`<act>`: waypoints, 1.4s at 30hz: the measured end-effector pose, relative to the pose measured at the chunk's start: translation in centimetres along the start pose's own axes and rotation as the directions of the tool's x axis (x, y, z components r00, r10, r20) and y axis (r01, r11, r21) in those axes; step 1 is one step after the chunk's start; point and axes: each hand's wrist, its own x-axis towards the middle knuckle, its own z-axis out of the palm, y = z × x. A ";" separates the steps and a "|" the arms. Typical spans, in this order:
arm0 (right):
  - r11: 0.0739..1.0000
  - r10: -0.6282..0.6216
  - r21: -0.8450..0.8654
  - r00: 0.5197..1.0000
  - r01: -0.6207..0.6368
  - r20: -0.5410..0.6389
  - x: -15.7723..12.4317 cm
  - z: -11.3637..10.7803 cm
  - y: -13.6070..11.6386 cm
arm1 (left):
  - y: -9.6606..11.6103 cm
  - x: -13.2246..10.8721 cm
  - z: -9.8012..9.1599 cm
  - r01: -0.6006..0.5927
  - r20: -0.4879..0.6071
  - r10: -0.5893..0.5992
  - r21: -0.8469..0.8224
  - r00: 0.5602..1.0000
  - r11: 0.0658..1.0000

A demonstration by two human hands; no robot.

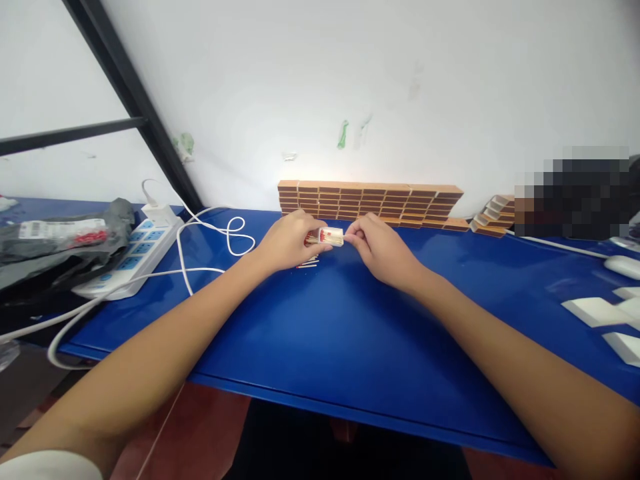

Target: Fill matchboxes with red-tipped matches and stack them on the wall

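Note:
A small open matchbox tray filled with red-tipped matches lies in my left hand, thumb on the near side and fingers on the far side. My right hand is at the tray's right end, thumb and forefinger pinched together. Whatever sits between those fingertips is too small to make out. Several loose matches rest on the blue table just under and in front of my left hand. Behind both hands, brown-sided matchboxes are stacked in a long row against the wall.
More matchboxes are piled at the right, near a blurred dark shape. A white mouse and pale blocks lie at the right edge. On the left are a power strip, loose white cables and grey plastic bags.

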 end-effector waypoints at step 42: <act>0.978 -0.114 -0.171 0.993 0.117 0.031 -0.1 -1.1 -1.3 | -0.3 0.0 -0.2 0.038 -0.005 -0.037 0.041 0.999 0.998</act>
